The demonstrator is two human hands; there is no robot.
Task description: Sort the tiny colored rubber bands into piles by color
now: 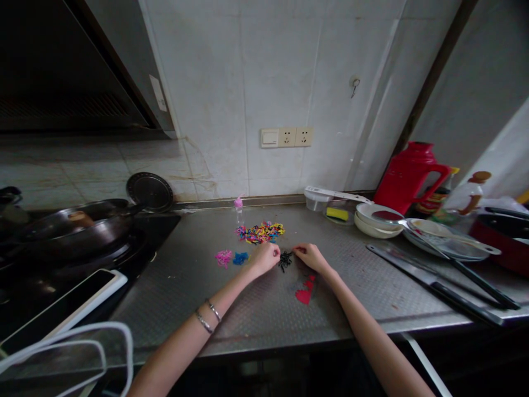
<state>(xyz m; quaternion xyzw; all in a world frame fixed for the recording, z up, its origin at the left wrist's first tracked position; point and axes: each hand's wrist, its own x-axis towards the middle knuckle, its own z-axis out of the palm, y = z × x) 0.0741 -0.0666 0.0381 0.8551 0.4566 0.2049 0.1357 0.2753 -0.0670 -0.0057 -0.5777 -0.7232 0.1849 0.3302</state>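
Observation:
On the metal counter (185,309), a small black pile (285,261) lies between my two hands. My left hand (265,258) is closed at the pile's left edge, its fingertips pinched; anything between them is too small to name. My right hand (309,257) is at the right edge, thumb and fingers together, its contents also too small to tell. Behind them spreads a mixed pile of colourful small pieces (261,232). A pink pile (223,258) and a blue pile (240,258) sit left of my left hand. Red heart-like shapes (304,295) lie nearer the front.
A small clear bottle with a pink top (238,210) stands near the wall. Stacked bowls (376,226), a red thermos (407,176) and long knives (409,270) occupy the right. At left are a wok (74,231) and a white-edged phone-like device (66,309).

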